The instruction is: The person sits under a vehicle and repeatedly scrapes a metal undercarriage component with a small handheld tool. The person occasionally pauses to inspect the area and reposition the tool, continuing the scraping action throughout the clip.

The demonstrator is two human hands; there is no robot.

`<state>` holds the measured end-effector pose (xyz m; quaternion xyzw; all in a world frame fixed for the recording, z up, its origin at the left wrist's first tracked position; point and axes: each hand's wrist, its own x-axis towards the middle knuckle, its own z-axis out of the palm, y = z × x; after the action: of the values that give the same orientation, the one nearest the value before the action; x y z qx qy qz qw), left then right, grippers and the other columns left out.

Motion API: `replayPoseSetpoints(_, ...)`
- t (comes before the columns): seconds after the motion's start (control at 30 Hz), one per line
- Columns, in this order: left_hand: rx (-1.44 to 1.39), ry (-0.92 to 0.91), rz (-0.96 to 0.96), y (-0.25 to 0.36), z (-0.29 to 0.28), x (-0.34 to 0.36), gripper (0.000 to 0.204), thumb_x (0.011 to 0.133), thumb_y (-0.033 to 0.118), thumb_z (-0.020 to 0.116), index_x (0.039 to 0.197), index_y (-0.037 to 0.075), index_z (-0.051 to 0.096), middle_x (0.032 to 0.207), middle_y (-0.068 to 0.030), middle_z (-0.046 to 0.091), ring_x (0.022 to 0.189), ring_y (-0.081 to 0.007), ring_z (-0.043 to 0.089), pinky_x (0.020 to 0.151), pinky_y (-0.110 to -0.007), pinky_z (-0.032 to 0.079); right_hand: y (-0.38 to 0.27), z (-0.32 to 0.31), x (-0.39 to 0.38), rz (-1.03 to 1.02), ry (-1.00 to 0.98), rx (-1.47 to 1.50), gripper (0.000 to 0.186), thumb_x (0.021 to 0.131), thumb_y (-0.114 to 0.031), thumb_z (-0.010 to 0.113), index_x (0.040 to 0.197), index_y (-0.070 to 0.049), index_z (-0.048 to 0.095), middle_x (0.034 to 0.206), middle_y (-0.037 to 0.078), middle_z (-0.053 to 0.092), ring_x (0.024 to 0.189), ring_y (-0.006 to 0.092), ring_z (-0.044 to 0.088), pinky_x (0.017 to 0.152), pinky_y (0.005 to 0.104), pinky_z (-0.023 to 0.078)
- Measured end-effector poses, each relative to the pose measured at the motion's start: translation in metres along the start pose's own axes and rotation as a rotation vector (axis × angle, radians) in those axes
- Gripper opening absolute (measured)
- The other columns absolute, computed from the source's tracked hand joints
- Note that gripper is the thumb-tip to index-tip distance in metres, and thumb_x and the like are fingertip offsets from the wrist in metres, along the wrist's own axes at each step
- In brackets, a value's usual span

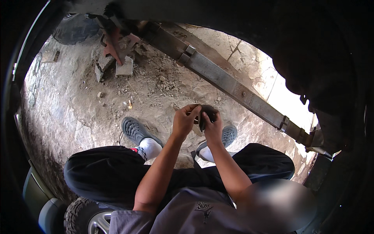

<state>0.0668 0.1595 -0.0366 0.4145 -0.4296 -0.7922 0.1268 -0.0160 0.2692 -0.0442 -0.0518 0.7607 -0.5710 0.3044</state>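
Both my hands meet in front of my shins, above the dirt floor. Between them is a small dark, curved, flat-looking piece (208,110), its exact kind unclear. My right hand (214,127) is closed on it, with the thumb along its near side. My left hand (184,121) pinches at its left edge, thumb and forefinger together. The fingers hide part of the piece.
A long steel leaf spring (224,81) with clamps (186,55) slants from upper left to lower right. A reddish metal stand (112,46) is by broken concrete blocks (124,67). Loose rubble (165,85) covers the ground. A tyre (80,215) stands at lower left.
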Motion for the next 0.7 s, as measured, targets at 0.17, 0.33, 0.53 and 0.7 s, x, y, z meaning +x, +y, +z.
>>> replayPoseSetpoints(0.17,-0.091,0.057,-0.034,0.009,-0.003,-0.001,0.032,0.102,0.022,0.074,0.122,-0.003,0.074,0.104,-0.0085,0.077,0.086,-0.0139,0.073,0.074,-0.028,0.061,-0.007,0.004,0.005,-0.100,-0.046,-0.188,0.034,0.098,-0.017,0.073,0.127,0.000,0.066,0.111,0.017,0.076,0.101,0.0248,0.075,0.088,0.0365,0.057)
replayPoseSetpoints(0.33,-0.061,0.150,-0.018,0.010,-0.015,-0.002,0.029,0.100,0.018,0.074,0.118,-0.005,0.076,0.101,-0.0102,0.078,0.086,-0.0146,0.074,0.073,-0.028,0.063,-0.033,0.017,-0.014,-0.231,-0.167,-0.391,0.045,0.096,-0.021,0.077,0.135,-0.003,0.062,0.114,0.018,0.076,0.109,0.0287,0.075,0.093,0.0397,0.056)
replayPoseSetpoints(0.53,-0.115,0.129,-0.054,0.018,-0.016,-0.002,0.031,0.101,0.021,0.074,0.118,-0.005,0.076,0.105,-0.0115,0.079,0.087,-0.0166,0.076,0.076,-0.029,0.063,-0.032,0.017,-0.014,-0.381,-0.157,-0.487,0.046,0.096,-0.021,0.077,0.136,-0.004,0.061,0.113,0.020,0.076,0.110,0.0351,0.075,0.091,0.0425,0.057)
replayPoseSetpoints(0.7,-0.192,0.036,-0.064,0.013,-0.020,0.001,0.034,0.103,0.024,0.071,0.125,-0.002,0.073,0.107,-0.0101,0.078,0.088,-0.0167,0.074,0.079,-0.029,0.061,-0.017,0.011,-0.004,-0.297,-0.111,-0.396,0.035,0.101,-0.017,0.069,0.133,-0.003,0.065,0.109,0.017,0.077,0.097,0.0266,0.076,0.084,0.0379,0.056)
